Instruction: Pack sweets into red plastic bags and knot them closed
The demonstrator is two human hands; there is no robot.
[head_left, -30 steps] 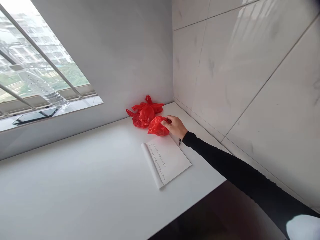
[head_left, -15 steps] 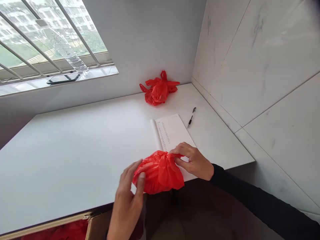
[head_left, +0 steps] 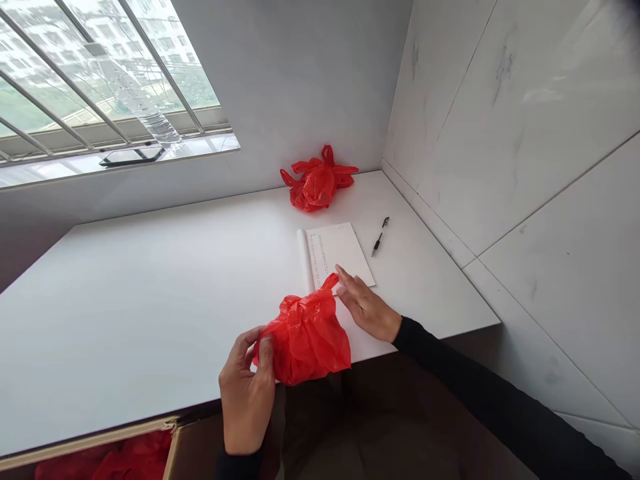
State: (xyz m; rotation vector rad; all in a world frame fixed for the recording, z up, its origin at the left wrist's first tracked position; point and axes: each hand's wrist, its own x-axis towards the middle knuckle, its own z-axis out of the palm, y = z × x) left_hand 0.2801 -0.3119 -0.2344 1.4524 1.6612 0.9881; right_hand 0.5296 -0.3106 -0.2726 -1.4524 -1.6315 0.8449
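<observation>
A red plastic bag (head_left: pixel 307 337), gathered at its top, is at the front edge of the white table. My left hand (head_left: pixel 250 380) grips its left side, thumb on the front and fingers behind. From the bag's upper right a twisted handle (head_left: pixel 330 282) sticks up. Beside that handle is my right hand (head_left: pixel 367 307), its fingers stretched out and nothing visible in them. Behind the bag lies an open notebook (head_left: pixel 340 250) with rows of small writing and its cover rolled to the left. Whatever the bag contains is hidden.
Against the wall sits a second tied red bag (head_left: pixel 320 185). A black pen (head_left: pixel 380 238) lies right of the notebook. The windowsill holds a water bottle (head_left: pixel 150 113) and a dark phone-like slab (head_left: pixel 131 157). Below the table, a cardboard box (head_left: pixel 173 447) contains red plastic (head_left: pixel 120 457).
My left hand has closed on the bag's left side, and the bag has shifted slightly left. My right hand has let go of the gathered top and straightened its fingers.
</observation>
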